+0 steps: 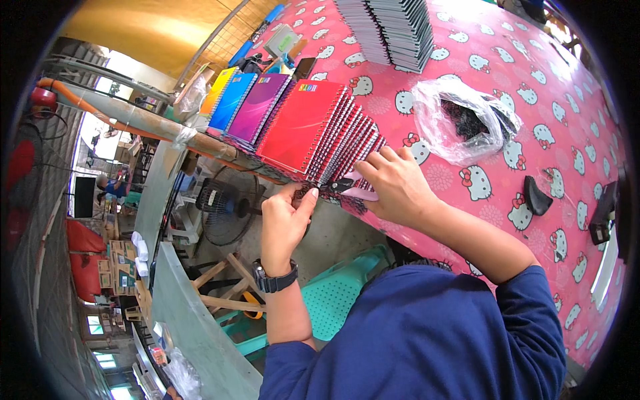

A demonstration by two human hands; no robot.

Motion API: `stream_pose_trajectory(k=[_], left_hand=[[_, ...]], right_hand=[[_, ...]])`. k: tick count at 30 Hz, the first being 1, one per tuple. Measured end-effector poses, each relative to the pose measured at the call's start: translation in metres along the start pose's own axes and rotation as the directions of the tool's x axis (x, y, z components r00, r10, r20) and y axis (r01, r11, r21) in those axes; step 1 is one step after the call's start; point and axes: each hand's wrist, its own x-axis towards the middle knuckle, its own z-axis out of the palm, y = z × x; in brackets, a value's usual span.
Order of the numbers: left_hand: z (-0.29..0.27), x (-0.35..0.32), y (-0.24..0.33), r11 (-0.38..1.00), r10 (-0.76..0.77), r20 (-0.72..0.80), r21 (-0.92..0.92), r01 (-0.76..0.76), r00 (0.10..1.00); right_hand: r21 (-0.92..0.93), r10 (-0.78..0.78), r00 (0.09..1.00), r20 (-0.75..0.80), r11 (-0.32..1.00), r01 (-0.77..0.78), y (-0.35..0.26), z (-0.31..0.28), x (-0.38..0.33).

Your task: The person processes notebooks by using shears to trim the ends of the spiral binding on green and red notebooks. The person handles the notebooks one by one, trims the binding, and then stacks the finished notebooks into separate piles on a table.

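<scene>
So the red notebooks point(303, 127) are piled right at the table's point(437, 179) near edge, coils facing right. The top coil's long axis runs from the far side down toward that edge, and both hands are crowded around its near end.

Right hand point(397, 180) is wrapped around the pink-handled pliers point(343, 186), just right of the pile's near corner. They lie roughly along the table edge, nose pointing left, so pretty much crosswise to the coil. Imo that's the bit that matters: nose to coil end. Can't tell if the jaws are apart or closed on anything, it's too small and dark in there.

Left hand point(283, 223) is just off the edge, thumb and finger close together near that same corner. Whether they're actually pinching wire, no clue. It's on the opposite side of the nose from the right hand, and looks about as near to the coil end.
</scene>
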Motion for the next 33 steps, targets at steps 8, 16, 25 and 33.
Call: stream_pose_trajectory(k=[8,16,25,33], left_hand=[[0.011,0.001,-0.016,0.987,0.155,-0.047,0.046,-0.153,0.987],[0.021,-0.001,-0.045,0.95,-0.028,-0.051,-0.311,0.011,0.998],[0.029,0.004,-0.035,0.906,-0.062,0.038,-0.418,0.072,0.997],[0.025,0.003,-0.034,0.975,-0.004,-0.015,-0.222,0.001,1.0]], right_hand=[[0.221,0.002,0.998,0.068,0.975,-0.017,0.004,0.007,-0.001],[0.09,0.006,1.0,-0.013,0.996,-0.005,0.007,0.006,-0.009],[0.033,0.023,0.999,0.046,0.999,-0.025,0.004,0.01,-0.005],[0.015,-0.005,1.0,-0.028,1.0,0.006,0.002,0.01,-0.001]])
